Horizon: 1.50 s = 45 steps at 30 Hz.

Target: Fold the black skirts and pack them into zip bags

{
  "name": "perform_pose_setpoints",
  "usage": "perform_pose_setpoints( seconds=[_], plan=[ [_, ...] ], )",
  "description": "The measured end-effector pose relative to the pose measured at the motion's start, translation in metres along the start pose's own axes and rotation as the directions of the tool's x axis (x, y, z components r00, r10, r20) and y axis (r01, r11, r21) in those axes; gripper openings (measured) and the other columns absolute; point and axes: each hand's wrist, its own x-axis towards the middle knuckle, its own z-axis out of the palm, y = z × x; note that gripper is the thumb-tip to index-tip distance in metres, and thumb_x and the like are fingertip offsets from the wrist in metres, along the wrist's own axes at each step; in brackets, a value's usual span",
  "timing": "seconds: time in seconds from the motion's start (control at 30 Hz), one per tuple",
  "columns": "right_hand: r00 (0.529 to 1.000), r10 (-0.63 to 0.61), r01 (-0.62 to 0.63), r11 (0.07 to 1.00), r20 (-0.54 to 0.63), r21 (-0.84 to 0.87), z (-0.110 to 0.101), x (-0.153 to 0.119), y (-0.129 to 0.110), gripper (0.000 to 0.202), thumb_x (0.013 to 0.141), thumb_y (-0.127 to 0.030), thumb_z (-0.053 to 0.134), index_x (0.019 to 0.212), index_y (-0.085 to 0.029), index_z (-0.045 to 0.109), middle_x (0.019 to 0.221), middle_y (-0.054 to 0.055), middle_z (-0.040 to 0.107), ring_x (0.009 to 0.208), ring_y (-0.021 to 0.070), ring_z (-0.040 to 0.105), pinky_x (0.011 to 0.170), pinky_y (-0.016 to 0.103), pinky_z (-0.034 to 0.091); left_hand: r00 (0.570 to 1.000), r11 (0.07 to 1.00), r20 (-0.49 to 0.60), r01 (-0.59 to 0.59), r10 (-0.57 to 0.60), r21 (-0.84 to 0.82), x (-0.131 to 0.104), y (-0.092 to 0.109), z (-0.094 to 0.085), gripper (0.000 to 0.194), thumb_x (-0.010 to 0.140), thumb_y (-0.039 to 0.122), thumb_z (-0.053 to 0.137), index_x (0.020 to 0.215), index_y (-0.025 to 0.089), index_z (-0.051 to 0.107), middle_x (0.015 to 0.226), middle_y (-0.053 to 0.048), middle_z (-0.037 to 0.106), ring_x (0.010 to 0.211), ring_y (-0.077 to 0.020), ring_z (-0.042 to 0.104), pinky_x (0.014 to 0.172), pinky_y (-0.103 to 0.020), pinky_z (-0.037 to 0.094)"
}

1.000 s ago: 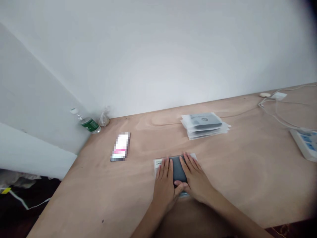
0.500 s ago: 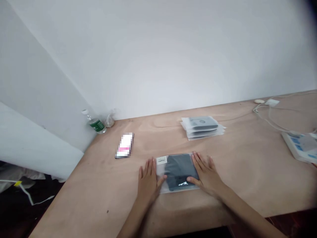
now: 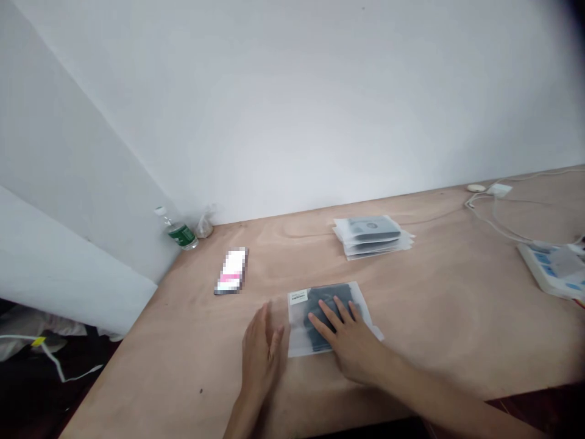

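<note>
A clear plastic packet [image 3: 297,332] with a dark folded item inside and a white barcode label at its upper left lies flat on the wooden table. My right hand [image 3: 350,341] rests on the dark part, fingers spread, holding nothing. Just left of the packet is my left hand [image 3: 260,350], turned on its side with thumb and fingers apart and not touching the packet. Farther back sits a stack of similar packets [image 3: 372,235] in frosted sleeves.
A phone [image 3: 232,270] with a blurred screen lies at the left. Behind it are a green-labelled bottle [image 3: 181,235] and a small knotted bag [image 3: 203,227] by the wall. White cables [image 3: 491,222] and a white power strip [image 3: 555,268] occupy the right side.
My left hand has come off the packet's left edge and moved left. My right hand has shifted left from the right edge onto the packet's middle. The packet's right edge now shows.
</note>
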Motion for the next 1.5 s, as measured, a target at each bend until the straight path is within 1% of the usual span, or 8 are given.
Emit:
perform_pose_setpoints(
  seconds=[0.13,0.27,0.37,0.47,0.73,1.1,1.33,1.5],
  plan=[
    [0.997,0.075,-0.076,0.996,-0.012,-0.045,0.003,0.016,-0.001,0.059,0.078,-0.009,0.039,0.134,-0.026,0.038,0.134,0.007,0.047,0.117,0.0377,0.044,0.090,0.055,0.039,1.000,1.000,-0.007,0.014,-0.014,0.008,0.000,0.001,-0.001,0.052,0.088,0.040,0.037,0.133,0.015,0.034,0.133,-0.013,0.045,0.123,-0.0253,0.040,0.101,-0.047,0.034],
    [0.994,0.036,-0.040,0.998,-0.103,-0.040,-0.033,0.022,0.014,0.063,0.079,-0.005,0.031,0.134,-0.033,0.036,0.134,-0.004,0.047,0.120,0.0254,0.043,0.097,0.045,0.036,1.000,1.000,0.002,-0.006,0.006,0.015,0.000,-0.003,0.000,0.051,0.089,0.038,0.036,0.133,0.013,0.033,0.133,-0.013,0.044,0.123,-0.0246,0.041,0.101,-0.047,0.035],
    [0.956,0.020,-0.047,0.995,-0.294,-0.084,-0.078,0.031,0.049,0.066,0.078,-0.003,0.031,0.135,-0.035,0.033,0.138,-0.008,0.040,0.127,0.0208,0.033,0.105,0.048,0.019,1.000,0.999,0.008,-0.020,0.020,0.038,-0.001,-0.005,0.000,0.050,0.089,0.037,0.037,0.133,0.013,0.033,0.133,-0.013,0.044,0.123,-0.0245,0.040,0.101,-0.047,0.034],
    [0.877,0.242,-0.316,0.942,-0.415,-0.117,-0.105,0.047,0.106,0.067,0.077,-0.002,0.034,0.134,-0.037,0.035,0.139,-0.007,0.040,0.128,0.0218,0.031,0.105,0.055,0.008,1.000,0.998,0.018,-0.004,0.003,0.061,-0.001,-0.004,0.000,0.050,0.089,0.037,0.037,0.133,0.015,0.033,0.133,-0.012,0.044,0.123,-0.0245,0.040,0.101,-0.047,0.034],
    [0.869,0.421,-0.475,0.856,-0.258,-0.203,-0.059,0.073,0.210,0.062,0.080,-0.006,0.031,0.133,-0.039,0.035,0.139,0.001,0.039,0.126,0.0305,0.029,0.091,0.071,0.019,1.000,0.997,0.017,0.002,-0.003,0.083,0.000,-0.002,0.000,0.049,0.088,0.037,0.039,0.131,0.016,0.037,0.132,-0.012,0.046,0.124,-0.0262,0.040,0.100,-0.049,0.035],
    [0.938,0.337,-0.348,0.905,-0.086,-0.245,-0.023,0.063,0.217,0.078,0.077,0.003,0.025,0.134,-0.050,0.020,0.147,-0.004,0.024,0.129,0.0341,0.025,0.086,0.068,0.030,1.000,0.992,0.028,-0.012,0.009,0.125,0.000,-0.003,0.001,0.048,0.088,0.038,0.038,0.130,0.017,0.039,0.131,-0.011,0.049,0.124,-0.0266,0.040,0.099,-0.050,0.035],
    [0.936,0.337,-0.351,0.905,-0.099,-0.241,-0.034,0.058,0.216,0.083,0.073,0.006,0.026,0.136,-0.048,0.018,0.147,-0.001,0.025,0.130,0.0337,0.025,0.085,0.069,0.030,0.997,0.979,0.061,-0.061,0.050,0.195,0.000,0.000,0.002,0.049,0.087,0.040,0.041,0.129,0.016,0.041,0.130,-0.012,0.050,0.126,-0.0275,0.038,0.101,-0.051,0.032],
    [0.935,0.274,-0.320,0.926,-0.224,-0.202,-0.047,0.047,0.170,0.079,0.069,0.002,0.037,0.138,-0.035,0.025,0.147,0.003,0.023,0.134,0.0319,0.016,0.095,0.070,0.015,0.982,0.961,0.132,-0.160,0.132,0.224,0.003,0.005,0.011,0.047,0.087,0.037,0.041,0.131,0.020,0.039,0.133,-0.010,0.047,0.128,-0.0250,0.035,0.103,-0.052,0.027]
  ],
)
